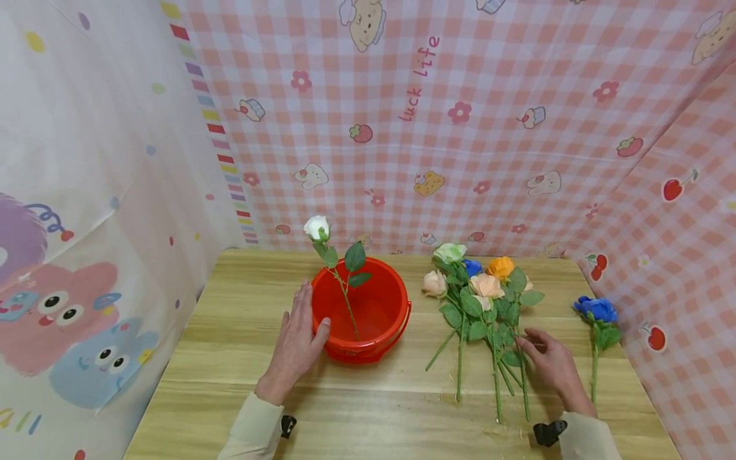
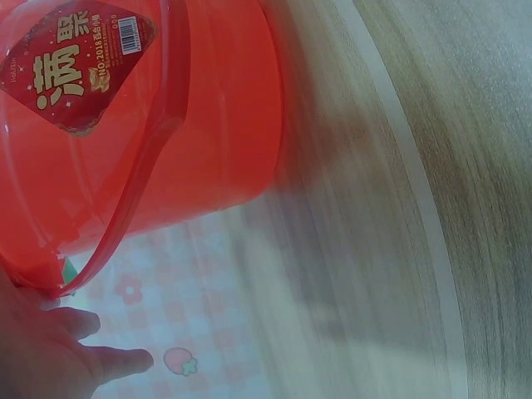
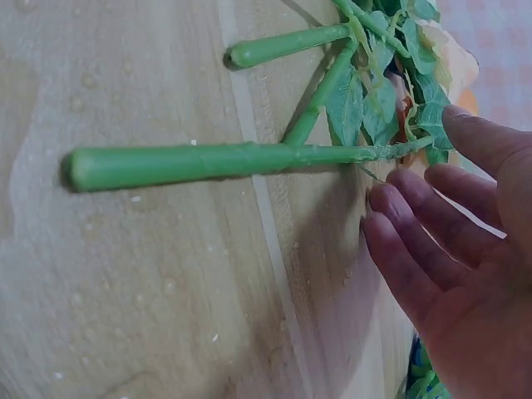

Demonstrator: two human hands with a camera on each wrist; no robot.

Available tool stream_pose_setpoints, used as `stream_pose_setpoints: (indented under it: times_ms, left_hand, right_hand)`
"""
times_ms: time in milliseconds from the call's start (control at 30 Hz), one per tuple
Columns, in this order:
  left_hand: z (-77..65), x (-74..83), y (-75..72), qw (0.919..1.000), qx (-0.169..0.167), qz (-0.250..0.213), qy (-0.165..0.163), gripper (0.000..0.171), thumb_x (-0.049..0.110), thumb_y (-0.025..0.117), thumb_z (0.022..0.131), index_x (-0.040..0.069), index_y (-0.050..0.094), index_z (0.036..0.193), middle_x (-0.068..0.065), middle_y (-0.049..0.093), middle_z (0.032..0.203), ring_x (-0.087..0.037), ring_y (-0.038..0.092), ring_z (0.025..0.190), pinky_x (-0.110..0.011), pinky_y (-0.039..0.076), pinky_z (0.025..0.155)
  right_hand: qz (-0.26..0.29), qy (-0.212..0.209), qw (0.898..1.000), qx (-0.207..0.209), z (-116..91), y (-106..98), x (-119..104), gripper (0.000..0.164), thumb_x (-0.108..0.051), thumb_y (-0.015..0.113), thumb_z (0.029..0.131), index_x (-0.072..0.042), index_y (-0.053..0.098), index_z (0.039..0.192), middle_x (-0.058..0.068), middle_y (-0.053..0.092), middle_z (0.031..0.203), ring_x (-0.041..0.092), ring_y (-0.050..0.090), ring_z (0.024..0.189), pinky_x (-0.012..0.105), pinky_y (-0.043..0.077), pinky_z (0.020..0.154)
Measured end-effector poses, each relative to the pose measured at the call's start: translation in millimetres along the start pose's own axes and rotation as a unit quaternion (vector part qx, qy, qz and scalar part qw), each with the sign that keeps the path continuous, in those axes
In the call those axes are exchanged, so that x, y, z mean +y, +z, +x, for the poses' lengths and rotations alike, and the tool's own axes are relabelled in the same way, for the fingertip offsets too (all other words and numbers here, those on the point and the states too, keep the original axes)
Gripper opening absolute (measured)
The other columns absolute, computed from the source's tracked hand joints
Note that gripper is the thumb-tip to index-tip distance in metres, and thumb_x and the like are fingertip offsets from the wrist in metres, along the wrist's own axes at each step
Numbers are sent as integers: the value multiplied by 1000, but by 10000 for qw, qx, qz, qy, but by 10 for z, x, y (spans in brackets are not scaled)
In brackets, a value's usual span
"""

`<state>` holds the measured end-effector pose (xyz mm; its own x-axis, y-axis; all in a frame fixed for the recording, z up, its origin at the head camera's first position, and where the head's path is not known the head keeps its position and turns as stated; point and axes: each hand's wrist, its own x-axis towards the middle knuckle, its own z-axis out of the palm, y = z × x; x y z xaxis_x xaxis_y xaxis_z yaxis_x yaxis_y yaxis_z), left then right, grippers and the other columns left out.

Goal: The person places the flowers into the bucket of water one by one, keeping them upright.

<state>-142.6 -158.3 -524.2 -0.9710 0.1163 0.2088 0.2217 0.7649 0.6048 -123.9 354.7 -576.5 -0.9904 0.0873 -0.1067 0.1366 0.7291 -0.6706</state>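
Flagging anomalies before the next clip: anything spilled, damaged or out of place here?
Possibly a small spill: what look like droplets dot the tabletop beside the green stems. Also, one blue flower lies apart, while the others on the table are bunched together. No damage shows.

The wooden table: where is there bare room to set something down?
The table shows bare wood left of the left hand, in front of the red bucket, and more narrowly between the flower pile and the lone blue flower. It's crowded at the pile, where the right hand reaches in.
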Motion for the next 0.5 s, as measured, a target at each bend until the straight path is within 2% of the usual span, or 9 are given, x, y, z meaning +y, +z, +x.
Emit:
stream_pose_setpoints:
  times_ms: [100,233,367,500]
  left_hand:
    - [1,-3,3,10000,0,6,8,77,30,51,104,0,14,165,-14,13,173,-43,20,155,-72,21,116]
    - [2,-1,0,10000,-22,-11,-2,77,29,52,104,0,14,165,-13,12,173,-41,19,156,-72,21,116]
    - [2,3,-6,10000,-39,-38,-15,76,29,51,104,1,14,165,-12,12,173,-40,17,156,-71,21,117]
    - [4,1,-5,10000,-30,-24,2,77,30,51,105,0,14,165,-12,12,173,-40,18,156,-72,22,116]
  right_hand:
    - [205,76,9997,-117,3,-15,7,60,-36,56,107,12,51,143,32,65,127,41,68,110,43,59,85]
    - [715,238,9966,-326,6,-28,25,60,-33,56,108,14,49,144,31,66,125,24,72,99,25,58,75]
    - [1252,426,9899,-515,10,-38,46,61,-31,55,108,16,45,146,31,66,127,10,70,94,24,59,77]
    - [1532,562,9847,-613,29,-46,63,61,-29,55,108,17,44,146,30,65,128,4,68,94,25,59,80]
